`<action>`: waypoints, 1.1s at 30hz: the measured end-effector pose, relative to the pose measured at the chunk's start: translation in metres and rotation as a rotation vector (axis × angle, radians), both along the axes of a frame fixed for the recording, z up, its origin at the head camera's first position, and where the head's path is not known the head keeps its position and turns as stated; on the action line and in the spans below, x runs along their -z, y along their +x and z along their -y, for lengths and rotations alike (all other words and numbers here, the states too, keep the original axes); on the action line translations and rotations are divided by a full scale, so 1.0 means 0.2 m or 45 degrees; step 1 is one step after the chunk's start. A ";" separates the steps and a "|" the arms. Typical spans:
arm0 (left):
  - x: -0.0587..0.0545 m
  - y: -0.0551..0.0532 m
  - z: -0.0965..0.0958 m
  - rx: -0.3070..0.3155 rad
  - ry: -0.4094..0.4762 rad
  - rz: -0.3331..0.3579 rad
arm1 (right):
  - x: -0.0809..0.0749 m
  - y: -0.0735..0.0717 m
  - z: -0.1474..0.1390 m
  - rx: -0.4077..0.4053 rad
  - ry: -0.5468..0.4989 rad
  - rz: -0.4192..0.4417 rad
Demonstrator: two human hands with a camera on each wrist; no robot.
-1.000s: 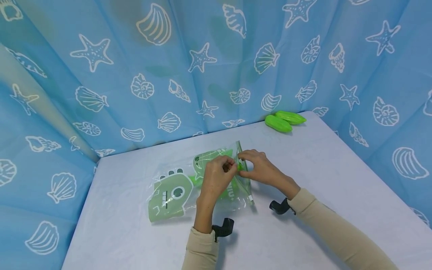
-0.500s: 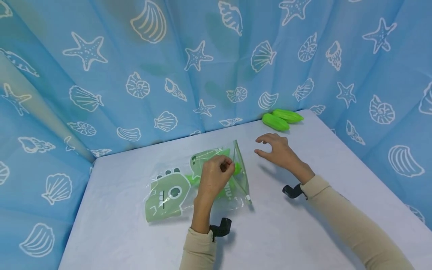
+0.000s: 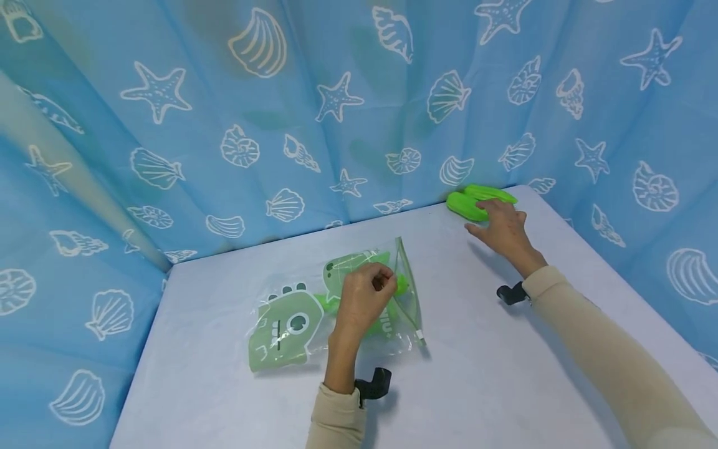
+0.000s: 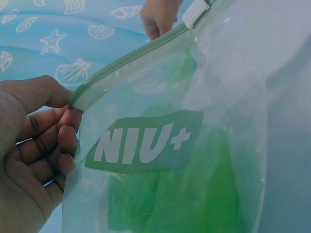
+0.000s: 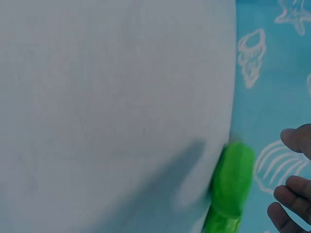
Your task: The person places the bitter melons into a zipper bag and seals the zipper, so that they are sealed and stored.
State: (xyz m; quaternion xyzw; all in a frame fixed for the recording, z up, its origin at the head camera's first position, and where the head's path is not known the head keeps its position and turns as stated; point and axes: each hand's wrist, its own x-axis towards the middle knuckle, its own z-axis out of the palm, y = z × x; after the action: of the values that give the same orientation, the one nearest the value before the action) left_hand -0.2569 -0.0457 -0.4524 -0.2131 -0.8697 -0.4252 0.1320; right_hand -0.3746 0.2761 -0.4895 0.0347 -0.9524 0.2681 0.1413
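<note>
A clear zip bag with a green cartoon dinosaur print lies on the table, its zip edge toward the right. My left hand pinches a corner of the zip edge between thumb and fingertip, seen close in the left wrist view. Inside the bag, bright green items show blurred through the plastic. At the back right, two bright green, elongated vegetable-like pieces lie side by side. Over their near side reaches my right hand, thumb and fingers spread apart with nothing between them.
The white table ends at a blue curtain with white shell and starfish prints behind and at the sides. A white slider sits on the bag's zip. Black wrist cameras are strapped to both wrists.
My right hand has left the bag's mouth and moved right and away to the green pieces, fingers opening. My left hand stays at the bag's edge.
</note>
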 end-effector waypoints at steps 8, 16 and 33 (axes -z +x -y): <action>0.01 0.00 0.02 -0.009 0.018 -0.001 | 0.06 -0.11 -0.06 0.047 0.057 0.012; 0.00 -0.01 0.03 -0.015 0.016 -0.010 | 0.09 -0.16 -0.10 0.059 0.060 0.050; 0.01 -0.01 0.03 -0.010 0.005 -0.037 | 0.12 -0.21 -0.12 0.071 0.037 0.146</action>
State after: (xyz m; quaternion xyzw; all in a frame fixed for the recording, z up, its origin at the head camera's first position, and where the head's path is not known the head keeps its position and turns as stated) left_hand -0.2591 -0.0507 -0.4554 -0.2158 -0.8677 -0.4232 0.1467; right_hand -0.4175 0.3001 -0.5143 -0.0051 -0.9632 0.2519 0.0934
